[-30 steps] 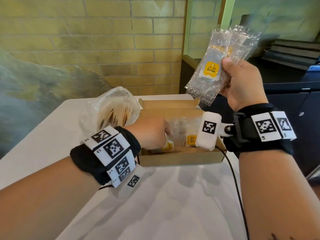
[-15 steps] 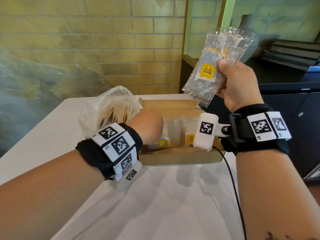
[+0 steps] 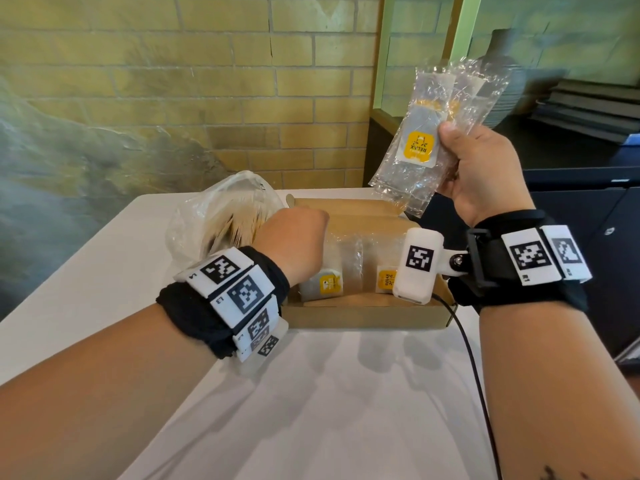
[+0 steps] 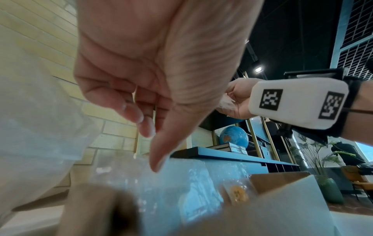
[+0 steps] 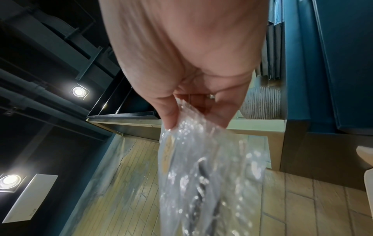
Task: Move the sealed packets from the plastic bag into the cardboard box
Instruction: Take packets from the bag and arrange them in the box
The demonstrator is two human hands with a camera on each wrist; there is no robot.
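My right hand (image 3: 478, 161) is raised above the box's right back corner and grips a bundle of clear sealed packets (image 3: 420, 147) with a yellow label; the right wrist view shows thumb and fingers of this hand (image 5: 193, 115) pinching the bundle (image 5: 201, 175). The open cardboard box (image 3: 363, 317) holds two more packets (image 3: 325, 282) side by side. My left hand (image 3: 294, 237) hovers over the box's left part. In the left wrist view that hand (image 4: 151, 150) has loosely curled fingers holding nothing, with the thumb tip at a packet's film (image 4: 181, 191). The clear plastic bag (image 3: 221, 216) lies left of the box.
The box and bag sit at the far end of a white table (image 3: 346, 410). A black cable (image 3: 471, 358) runs down from my right wrist camera. A dark cabinet (image 3: 571, 202) stands close on the right and a brick wall behind.
My left hand has drawn back off the yellow-labelled packet, which now lies uncovered in the box's near left. My right hand holds its bundle in much the same raised spot.
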